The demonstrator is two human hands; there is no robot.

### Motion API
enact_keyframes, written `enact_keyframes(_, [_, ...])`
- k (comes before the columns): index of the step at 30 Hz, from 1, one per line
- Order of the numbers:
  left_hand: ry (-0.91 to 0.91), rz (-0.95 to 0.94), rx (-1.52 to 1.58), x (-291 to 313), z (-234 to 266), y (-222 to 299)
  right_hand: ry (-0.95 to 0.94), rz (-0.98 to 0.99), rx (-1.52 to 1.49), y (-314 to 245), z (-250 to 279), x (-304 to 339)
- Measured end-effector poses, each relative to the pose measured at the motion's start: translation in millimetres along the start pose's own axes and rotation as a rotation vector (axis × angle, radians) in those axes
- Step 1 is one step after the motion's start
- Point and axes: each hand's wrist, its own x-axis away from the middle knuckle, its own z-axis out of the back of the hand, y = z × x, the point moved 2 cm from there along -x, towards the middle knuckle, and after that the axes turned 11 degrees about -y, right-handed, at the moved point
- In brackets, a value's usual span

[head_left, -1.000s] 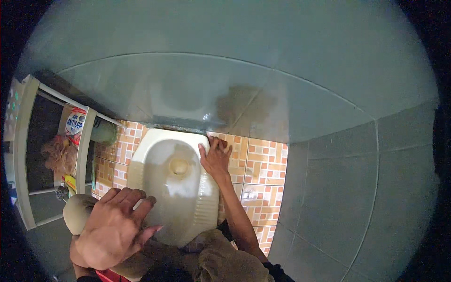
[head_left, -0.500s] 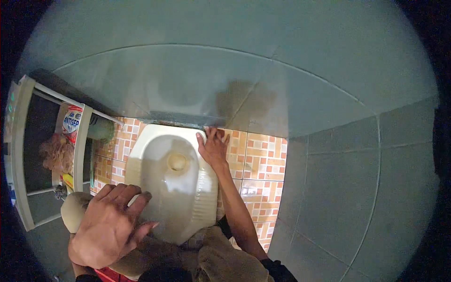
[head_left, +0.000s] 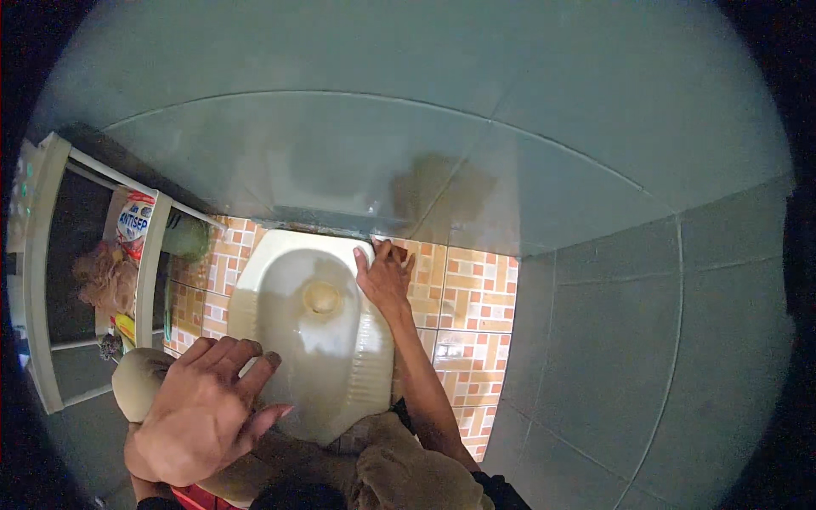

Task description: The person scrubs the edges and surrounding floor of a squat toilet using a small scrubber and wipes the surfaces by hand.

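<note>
A cream squat toilet with ribbed footrests is set in the floor. At its far right corner is my right hand, thumb on the rim and fingers bent down beside the edge. Whether anything small is under those fingertips is hidden. My left hand hovers near the toilet's left side, over my bent leg. Its fingers curve loosely and the thumb stands apart, with nothing visible in it. The bowl has a yellowish round part toward the far end and looks wet.
A white-framed shelf rack stands at the left, holding a red and white packet and a brownish mesh puff. Grey-green walls close in ahead and on the right. Orange patterned tiles cover the floor.
My right hand's fingers have shifted slightly at the toilet's corner. The left hand stays in nearly the same place. The whole view has moved a little.
</note>
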Motion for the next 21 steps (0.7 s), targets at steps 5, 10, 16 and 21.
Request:
enact_keyframes(5, [0.009,-0.001,-0.007,-2,0,2,0.02,0.076,-0.082,5,0,-7])
enact_keyframes(10, [-0.009,-0.004,-0.003,-1,1,1,-0.012,0.035,0.015,1,1,1])
enact_keyframes(16, [-0.018,-0.002,-0.001,-6,-5,-1,0.005,0.072,0.002,12,-4,0])
enact_keyframes(21, [-0.005,0.003,0.002,2,1,-4,0.054,0.061,0.272,73,-3,31])
